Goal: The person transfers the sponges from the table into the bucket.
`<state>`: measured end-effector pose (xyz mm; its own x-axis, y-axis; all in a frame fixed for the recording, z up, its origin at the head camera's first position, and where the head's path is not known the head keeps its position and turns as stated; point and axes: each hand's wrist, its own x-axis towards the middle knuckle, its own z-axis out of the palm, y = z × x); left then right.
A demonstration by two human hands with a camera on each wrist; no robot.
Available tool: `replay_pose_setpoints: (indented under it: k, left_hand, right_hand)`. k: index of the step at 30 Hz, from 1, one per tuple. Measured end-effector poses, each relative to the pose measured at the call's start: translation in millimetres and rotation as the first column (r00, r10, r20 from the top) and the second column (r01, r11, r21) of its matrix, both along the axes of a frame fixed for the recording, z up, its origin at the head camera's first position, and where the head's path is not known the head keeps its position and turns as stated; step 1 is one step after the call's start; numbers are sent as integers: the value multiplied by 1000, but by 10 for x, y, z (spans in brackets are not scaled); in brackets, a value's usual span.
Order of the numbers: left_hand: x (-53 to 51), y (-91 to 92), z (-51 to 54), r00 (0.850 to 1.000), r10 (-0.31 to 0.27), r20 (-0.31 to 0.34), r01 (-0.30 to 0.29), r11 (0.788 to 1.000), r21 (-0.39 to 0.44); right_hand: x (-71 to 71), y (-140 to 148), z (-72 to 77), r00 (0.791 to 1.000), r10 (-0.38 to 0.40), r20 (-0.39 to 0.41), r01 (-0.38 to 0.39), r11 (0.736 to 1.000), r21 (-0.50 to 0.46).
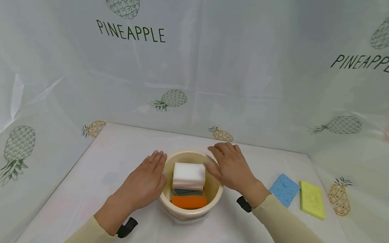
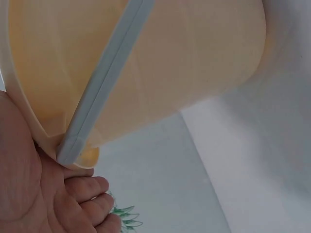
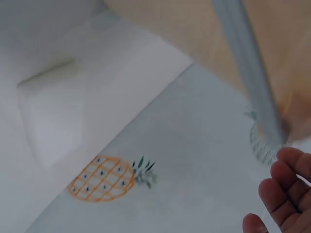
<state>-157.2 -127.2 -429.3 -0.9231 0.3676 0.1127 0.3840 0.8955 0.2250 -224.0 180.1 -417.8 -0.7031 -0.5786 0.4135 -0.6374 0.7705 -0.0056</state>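
Observation:
A cream bucket point(image 1: 188, 214) stands on the white-covered table in the head view. Inside it is a stack of sponges: a white sponge point(image 1: 189, 172) on top, pinkish and bluish layers under it, and an orange sponge point(image 1: 189, 202) nearest me. My left hand point(image 1: 145, 184) lies along the bucket's left rim, fingers straight; in the left wrist view its palm is against the rim near the end of the grey handle point(image 2: 107, 82). At the right rim, my right hand point(image 1: 230, 165) has loosely bent fingers, its thumb over the bucket's mouth. Neither hand grips anything.
To the right on the table lie a blue sponge point(image 1: 284, 190) and a yellow sponge point(image 1: 312, 200), side by side. A pineapple-printed sheet point(image 1: 239, 83) hangs behind the table and at its sides.

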Motion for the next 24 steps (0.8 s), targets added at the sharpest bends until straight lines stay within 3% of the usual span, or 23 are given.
replay_pose_setpoints:
  k: [4, 7, 12, 17, 24]
  left_hand:
    - [-1, 17, 8, 1000, -4, -12, 4, 1000, -7]
    - [-1, 21, 14, 1000, -3, -10, 3, 1000, -12]
    - [7, 9, 14, 1000, -2, -8, 2, 1000, -8]
    - [9, 7, 2, 1000, -3, -6, 3, 1000, 2]
    - [20, 0, -5, 1000, 6, 6, -6, 1000, 17]
  right_hand:
    - [-154, 308, 52, 995, -89, -43, 88, 996, -35]
    - [-278, 568, 45, 989, -140, -58, 140, 990, 3]
    - [-375, 840, -134, 985, -153, -78, 159, 983, 88]
    - [-384, 881, -403, 982, -186, -45, 191, 967, 166]
    - [-453, 771, -590, 985, -170, 13, 159, 943, 292]
